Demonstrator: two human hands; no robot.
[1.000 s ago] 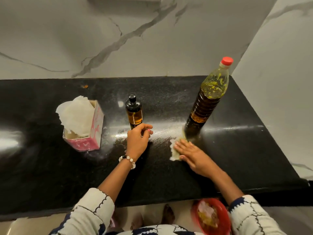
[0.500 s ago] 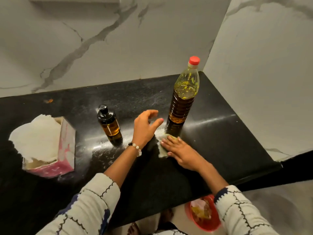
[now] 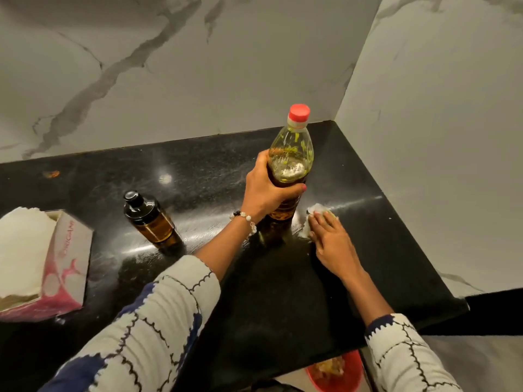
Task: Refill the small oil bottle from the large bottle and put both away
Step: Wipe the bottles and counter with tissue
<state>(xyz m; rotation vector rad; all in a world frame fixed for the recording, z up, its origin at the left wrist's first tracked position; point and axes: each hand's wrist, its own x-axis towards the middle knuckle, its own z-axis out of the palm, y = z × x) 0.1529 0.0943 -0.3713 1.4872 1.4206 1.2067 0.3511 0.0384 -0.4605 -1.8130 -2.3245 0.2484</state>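
Observation:
The large oil bottle (image 3: 291,154) has a red cap and dark oil inside. My left hand (image 3: 266,190) grips it around the middle and holds it lifted a little above the black counter (image 3: 283,292). The small amber bottle (image 3: 150,219) with a black cap stands upright on the counter, left of that hand and apart from it. My right hand (image 3: 331,239) lies flat with straight fingers on a white tissue (image 3: 314,213), pressing it on the counter just right of the large bottle's base.
An open pink tissue box (image 3: 51,267) with white tissues sits at the counter's left. Marble walls close the back and right side. A red bowl (image 3: 336,369) sits on the floor below the counter's front edge. Oily smears streak the counter between the bottles.
My left hand left the small bottle, moved right and took hold of the large bottle, raising it. My right hand slid the tissue rightward past the bottle's base.

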